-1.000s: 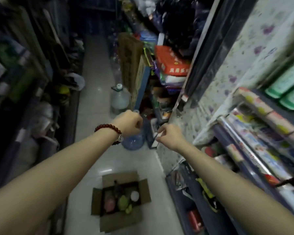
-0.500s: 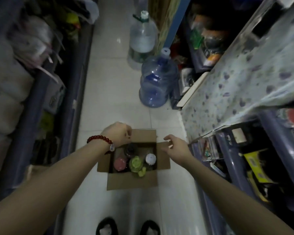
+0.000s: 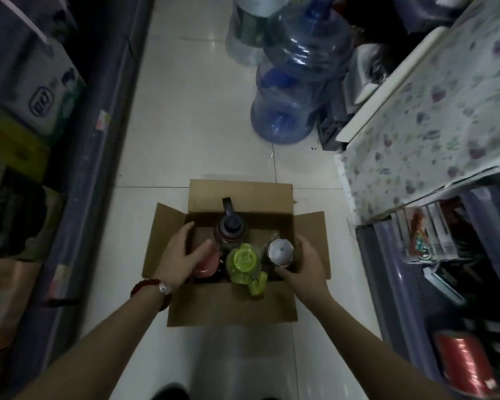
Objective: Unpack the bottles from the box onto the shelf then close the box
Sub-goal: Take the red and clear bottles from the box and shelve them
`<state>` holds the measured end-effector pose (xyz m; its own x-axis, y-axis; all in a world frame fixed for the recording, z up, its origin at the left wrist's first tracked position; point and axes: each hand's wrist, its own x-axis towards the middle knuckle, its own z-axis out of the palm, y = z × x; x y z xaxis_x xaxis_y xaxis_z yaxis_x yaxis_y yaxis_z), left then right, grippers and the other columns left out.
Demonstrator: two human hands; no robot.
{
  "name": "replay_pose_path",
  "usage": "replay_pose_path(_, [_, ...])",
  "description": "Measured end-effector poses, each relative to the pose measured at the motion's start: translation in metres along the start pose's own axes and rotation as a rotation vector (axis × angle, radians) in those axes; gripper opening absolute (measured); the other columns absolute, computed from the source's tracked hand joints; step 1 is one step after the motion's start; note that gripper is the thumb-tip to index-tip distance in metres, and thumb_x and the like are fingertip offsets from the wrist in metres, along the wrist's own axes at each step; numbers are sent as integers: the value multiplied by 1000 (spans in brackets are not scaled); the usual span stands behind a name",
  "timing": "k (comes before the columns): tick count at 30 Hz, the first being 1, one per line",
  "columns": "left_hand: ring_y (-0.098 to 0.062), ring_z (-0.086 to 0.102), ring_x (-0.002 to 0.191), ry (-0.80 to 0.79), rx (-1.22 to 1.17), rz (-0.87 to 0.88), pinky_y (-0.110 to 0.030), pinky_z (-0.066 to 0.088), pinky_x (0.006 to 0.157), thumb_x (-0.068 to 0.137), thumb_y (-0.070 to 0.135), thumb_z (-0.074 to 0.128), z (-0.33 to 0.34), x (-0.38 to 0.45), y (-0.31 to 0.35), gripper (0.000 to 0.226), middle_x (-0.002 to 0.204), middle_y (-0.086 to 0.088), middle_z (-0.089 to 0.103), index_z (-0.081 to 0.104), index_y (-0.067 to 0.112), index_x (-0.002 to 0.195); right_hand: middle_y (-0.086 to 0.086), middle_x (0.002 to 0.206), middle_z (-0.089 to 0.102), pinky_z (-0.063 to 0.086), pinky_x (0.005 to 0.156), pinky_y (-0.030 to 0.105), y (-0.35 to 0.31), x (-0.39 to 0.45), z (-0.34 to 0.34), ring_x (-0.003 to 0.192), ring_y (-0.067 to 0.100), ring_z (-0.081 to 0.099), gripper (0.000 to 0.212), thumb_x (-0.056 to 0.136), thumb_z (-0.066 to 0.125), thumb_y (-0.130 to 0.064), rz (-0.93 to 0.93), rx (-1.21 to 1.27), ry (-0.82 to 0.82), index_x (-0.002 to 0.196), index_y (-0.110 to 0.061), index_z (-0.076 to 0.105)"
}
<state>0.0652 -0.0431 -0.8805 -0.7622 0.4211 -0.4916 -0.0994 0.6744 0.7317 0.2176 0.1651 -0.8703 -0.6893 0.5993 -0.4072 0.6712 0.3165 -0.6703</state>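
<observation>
An open cardboard box [image 3: 231,307] stands on the aisle floor with all its flaps spread out. Inside stand several bottles: a dark one with a loop handle [image 3: 231,228], a lime-green one [image 3: 243,262], a pink-lidded one [image 3: 207,265] and a silver-lidded one [image 3: 280,251]. My left hand [image 3: 181,255] reaches into the box's left side, its fingers curling around the pink-lidded bottle. My right hand [image 3: 303,264] wraps around the silver-lidded bottle at the box's right side.
A large blue water jug [image 3: 295,82] and a clear one [image 3: 246,33] stand on the floor beyond the box. Stocked shelves [image 3: 433,249] run along the right under a floral-covered surface [image 3: 445,116]. More shelving [image 3: 78,174] lines the left.
The camera has tilted down toward the box. Both hands dropped from above the box into it and closed around the pink-lidded and silver-lidded bottles.
</observation>
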Motion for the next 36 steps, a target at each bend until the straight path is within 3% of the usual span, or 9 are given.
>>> replay_pose_path(2, [-24,33,137,13,-79,-1,-37,33,106,73,53,65,14,4,-23,88,154,-3,28,25,28,147,5,133,55,48,99,43,19,9,18,123,23,52,85,64,76,-32,-4,41,47,139,-16,40])
replay_pose_path(5, [-22,38,132,18,-44,53,-30,37,101,73,40,76,34,8,-49,88,150,-4,31,27,27,145,2,143,47,41,103,33,31,18,36,129,18,45,87,70,78,-14,14,91,88,145,-18,33])
replay_pose_path(8, [-18,40,129,42,-73,78,-26,39,96,67,36,81,47,11,-65,95,147,-1,35,26,30,145,0,143,46,38,103,29,41,25,50,129,13,44,85,72,76,-8,-10,130,106,145,-21,32])
replay_pose_path(15, [-18,48,122,128,-44,137,-25,41,95,59,28,88,51,23,-70,98,133,5,48,32,33,139,-3,136,52,45,104,37,42,40,69,125,14,48,84,69,82,-21,-42,157,154,139,-28,36])
replay_pose_path(18, [-22,53,113,218,-84,42,-27,43,89,57,30,89,47,26,-60,94,128,0,52,35,28,133,-3,131,56,45,101,32,37,41,70,121,15,52,82,68,84,-25,1,167,211,137,-26,39])
replay_pose_path(22, [-16,52,100,298,-153,-5,-24,42,81,57,29,89,25,21,-22,86,120,-2,56,40,19,126,2,131,57,43,92,25,16,34,50,117,17,53,87,67,85,-21,54,214,262,138,-19,35])
replay_pose_path(26, [-15,54,94,347,-134,54,-17,42,70,58,29,89,-15,-9,34,76,108,5,56,44,20,119,3,115,62,43,81,26,-26,13,3,106,22,60,72,63,86,-22,88,198,310,122,-19,45])
replay_pose_path(29, [-15,55,92,370,-112,83,-22,40,75,58,28,89,-48,-37,90,73,104,7,58,46,21,116,-4,102,61,42,77,26,-71,-7,-41,95,18,59,63,62,85,-23,53,200,309,111,-24,45])
replay_pose_path(36, [-19,57,94,300,-46,211,-29,50,81,58,34,88,-120,-98,243,75,105,5,60,46,25,119,-6,100,60,39,76,23,-199,-64,-160,90,15,55,64,63,85,-24,-17,286,262,115,-22,49])
